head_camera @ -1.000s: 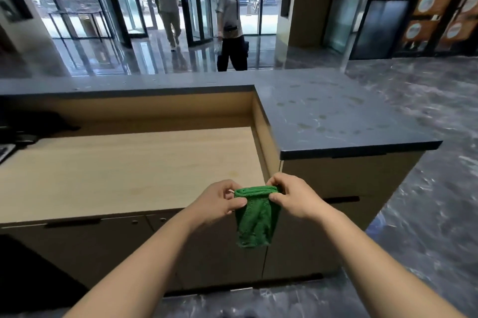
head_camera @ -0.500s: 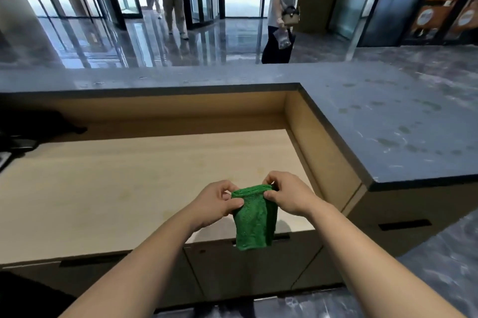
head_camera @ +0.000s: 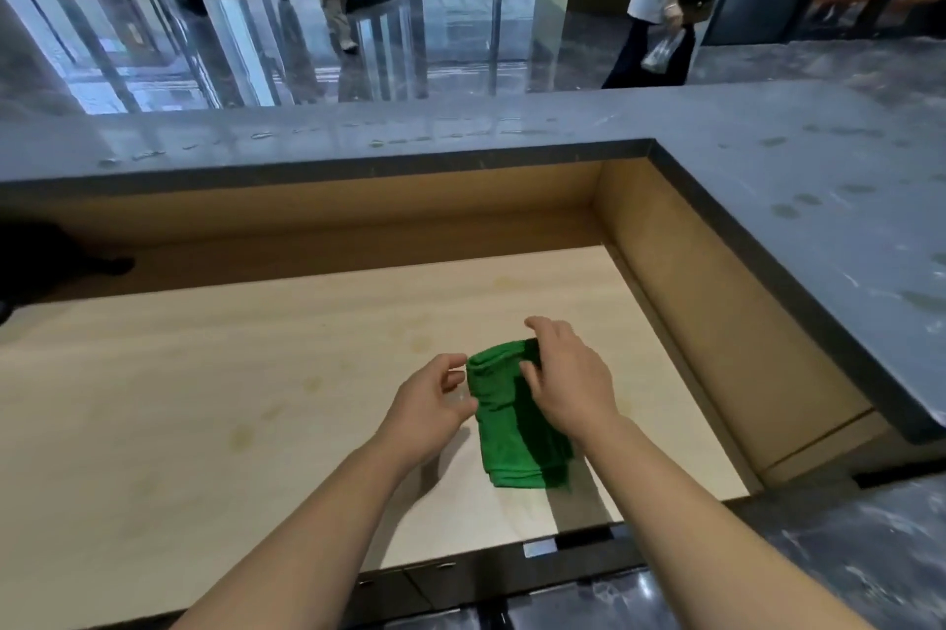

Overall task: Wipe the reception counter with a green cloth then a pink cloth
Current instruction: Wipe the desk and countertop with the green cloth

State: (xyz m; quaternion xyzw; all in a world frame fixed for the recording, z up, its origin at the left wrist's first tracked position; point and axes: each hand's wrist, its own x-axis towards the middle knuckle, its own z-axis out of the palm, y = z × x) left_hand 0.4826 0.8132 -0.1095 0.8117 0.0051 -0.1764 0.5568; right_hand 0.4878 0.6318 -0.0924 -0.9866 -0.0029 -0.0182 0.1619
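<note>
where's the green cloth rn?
Head view, lower centre-right: the folded green cloth is over the light wooden desk surface, between the left hand and the right hand, which grips its top edge.

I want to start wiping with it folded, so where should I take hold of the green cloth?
Grip the green cloth at its thick folded far end, coming from above with the palm down, where the right hand already holds it. It is folded into a long pad, so a top grip likely keeps the layers together.

Folded green cloth (head_camera: 507,445) lies on wood table (head_camera: 205,399); R hand (head_camera: 568,383) grips its far end, L hand (head_camera: 435,399) just beside.
</note>
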